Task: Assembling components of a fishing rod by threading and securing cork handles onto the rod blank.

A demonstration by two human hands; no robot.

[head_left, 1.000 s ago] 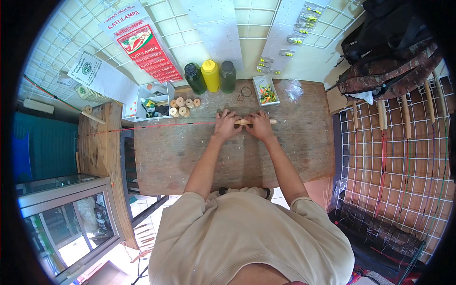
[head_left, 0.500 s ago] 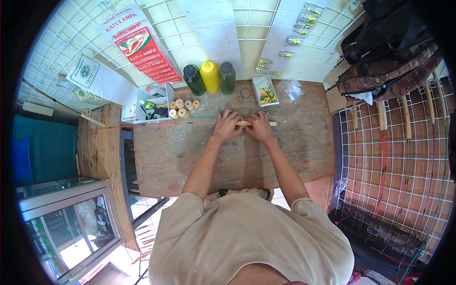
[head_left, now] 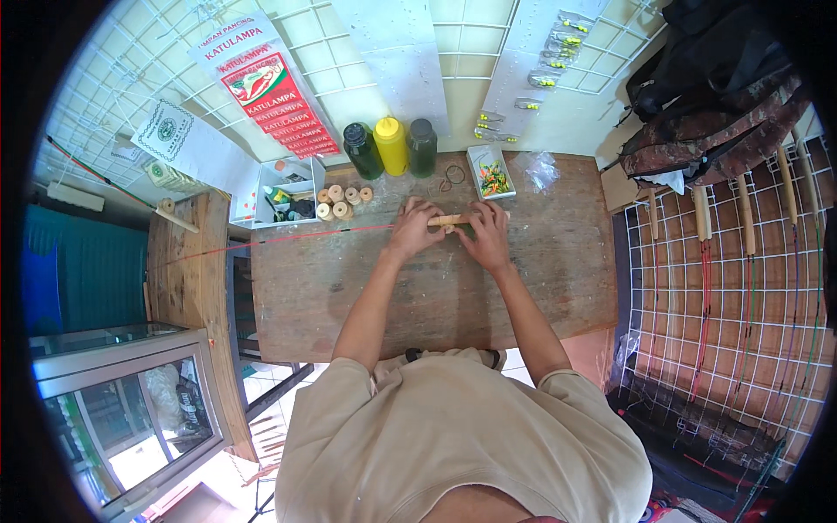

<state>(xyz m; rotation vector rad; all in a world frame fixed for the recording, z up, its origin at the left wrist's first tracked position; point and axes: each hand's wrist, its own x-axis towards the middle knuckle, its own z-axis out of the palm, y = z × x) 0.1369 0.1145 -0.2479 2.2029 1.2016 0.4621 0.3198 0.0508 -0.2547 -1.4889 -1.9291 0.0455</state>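
Observation:
Across the far half of the wooden table lies a thin fishing rod with a pale wooden handle (head_left: 448, 220). Its red shaft (head_left: 331, 232) runs left, past the table's edge. My left hand (head_left: 410, 230) is closed round the left part of the handle, where the shaft comes out. Around the right part, my right hand (head_left: 487, 232) is closed too, thumb below and fingers over the top. Something small and pale shows under the handle between my hands; I cannot make out what it is. The handle's right tip pokes out beyond my right fingers.
Behind my left hand stand several wooden spools (head_left: 338, 209) and a white divided box (head_left: 292, 199). Farther back are a yellow squeeze bottle (head_left: 391, 148) and two dark bottles. A white tray (head_left: 489, 172) of small colourful pieces and a plastic bag (head_left: 540, 170) lie at the back right.
The rod has tilted, its handle end rising toward the back. My right hand has moved slightly right and its fingers have shifted, baring more of the handle between my hands.

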